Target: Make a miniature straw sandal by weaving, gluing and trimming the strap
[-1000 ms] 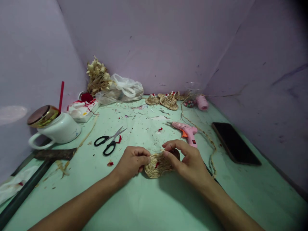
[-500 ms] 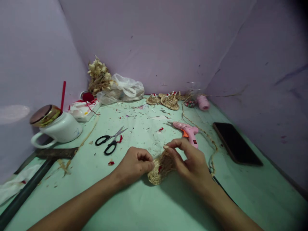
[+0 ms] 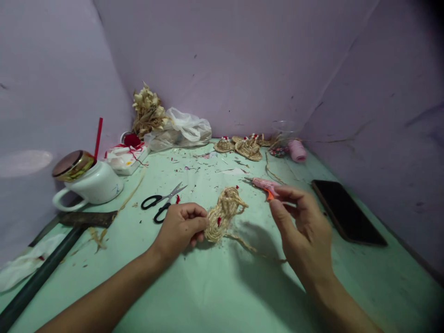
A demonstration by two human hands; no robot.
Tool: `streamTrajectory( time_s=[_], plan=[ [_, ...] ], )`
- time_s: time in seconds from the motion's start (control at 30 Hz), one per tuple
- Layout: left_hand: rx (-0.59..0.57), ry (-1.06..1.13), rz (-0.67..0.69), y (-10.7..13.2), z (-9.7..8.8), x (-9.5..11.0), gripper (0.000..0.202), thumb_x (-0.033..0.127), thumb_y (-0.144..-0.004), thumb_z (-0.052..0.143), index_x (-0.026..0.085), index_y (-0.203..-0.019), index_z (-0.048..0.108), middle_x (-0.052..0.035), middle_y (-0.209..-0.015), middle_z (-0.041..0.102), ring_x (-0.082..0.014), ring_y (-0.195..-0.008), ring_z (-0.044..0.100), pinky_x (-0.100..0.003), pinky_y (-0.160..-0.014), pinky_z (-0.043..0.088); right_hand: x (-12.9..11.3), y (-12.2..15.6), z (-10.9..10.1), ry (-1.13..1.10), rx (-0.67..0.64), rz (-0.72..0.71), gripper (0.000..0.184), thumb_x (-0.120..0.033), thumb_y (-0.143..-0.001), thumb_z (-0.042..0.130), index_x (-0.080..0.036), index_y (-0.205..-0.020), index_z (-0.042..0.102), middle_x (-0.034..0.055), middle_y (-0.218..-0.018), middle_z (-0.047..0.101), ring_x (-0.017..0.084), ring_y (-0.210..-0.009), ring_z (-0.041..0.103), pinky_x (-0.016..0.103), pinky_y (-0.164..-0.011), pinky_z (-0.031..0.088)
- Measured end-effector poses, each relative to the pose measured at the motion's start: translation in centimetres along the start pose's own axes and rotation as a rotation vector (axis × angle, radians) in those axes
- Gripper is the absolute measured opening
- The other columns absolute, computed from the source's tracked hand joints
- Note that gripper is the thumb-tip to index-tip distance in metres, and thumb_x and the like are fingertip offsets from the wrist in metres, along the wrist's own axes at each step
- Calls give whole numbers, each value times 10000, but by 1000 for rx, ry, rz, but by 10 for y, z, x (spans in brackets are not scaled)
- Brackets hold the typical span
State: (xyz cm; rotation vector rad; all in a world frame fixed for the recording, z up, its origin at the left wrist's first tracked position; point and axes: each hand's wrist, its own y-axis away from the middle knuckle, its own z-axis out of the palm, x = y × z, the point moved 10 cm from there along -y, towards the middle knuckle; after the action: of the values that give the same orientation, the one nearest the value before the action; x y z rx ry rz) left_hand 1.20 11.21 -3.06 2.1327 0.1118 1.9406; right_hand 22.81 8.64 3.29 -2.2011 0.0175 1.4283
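My left hand (image 3: 183, 223) pinches the edge of a small sole-shaped piece of coiled straw braid (image 3: 225, 210) with a red bit on it. The piece is raised slightly at a tilt, and a loose tail of braided cord (image 3: 248, 245) trails from it toward the right. My right hand (image 3: 301, 226) hovers with thumb and fingers apart, nothing visible between them. Just behind its fingertips lies a pink glue gun (image 3: 264, 183) with an orange trigger, its handle hidden by the hand. Black-handled scissors (image 3: 163, 202) rest beyond my left hand.
A hammer (image 3: 65, 245) and a white mug (image 3: 100, 187) with a lidded jar on it stand at left. A phone (image 3: 347, 210) lies at right. Along the back are a plastic bag (image 3: 187, 127), finished straw pieces (image 3: 248, 148) and a pink spool (image 3: 297, 151).
My right hand has let go of the straw piece and moved right to the glue gun. My left hand has shifted left, keeping the piece, which now shows its coiled face more fully.
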Motion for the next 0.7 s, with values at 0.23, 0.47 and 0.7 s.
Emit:
streamTrajectory(
  time_s=[0.23, 0.47, 0.7],
  plan=[
    [-123, 73, -70, 12, 29, -9, 112, 216, -564, 593, 124, -617, 557, 5, -419, 569, -98, -369, 508, -199, -362, 419, 33, 46, 73, -372, -412, 476, 524, -348, -699, 633, -209, -1132, 372, 137, -1160, 528, 222, -905, 597, 359, -718, 521],
    [-307, -40, -93, 16, 43, -17, 127, 251, -609, 578, 127, -622, 600, 9, -432, 566, -60, -337, 456, -176, -354, 370, 27, 42, 79, -503, -447, 414, 598, -207, -667, 645, -223, -1186, 349, 89, -1030, 592, 223, -939, 590, 367, -805, 480],
    [-255, 9, -131, 12, 37, -22, 92, 203, -533, 582, 132, -591, 573, 18, -413, 543, -84, -339, 461, -184, -322, 351, 23, 49, 92, -645, -544, 418, 685, -220, -725, 593, -259, -1317, 249, 66, -940, 576, 195, -800, 598, 328, -682, 486]
  ],
)
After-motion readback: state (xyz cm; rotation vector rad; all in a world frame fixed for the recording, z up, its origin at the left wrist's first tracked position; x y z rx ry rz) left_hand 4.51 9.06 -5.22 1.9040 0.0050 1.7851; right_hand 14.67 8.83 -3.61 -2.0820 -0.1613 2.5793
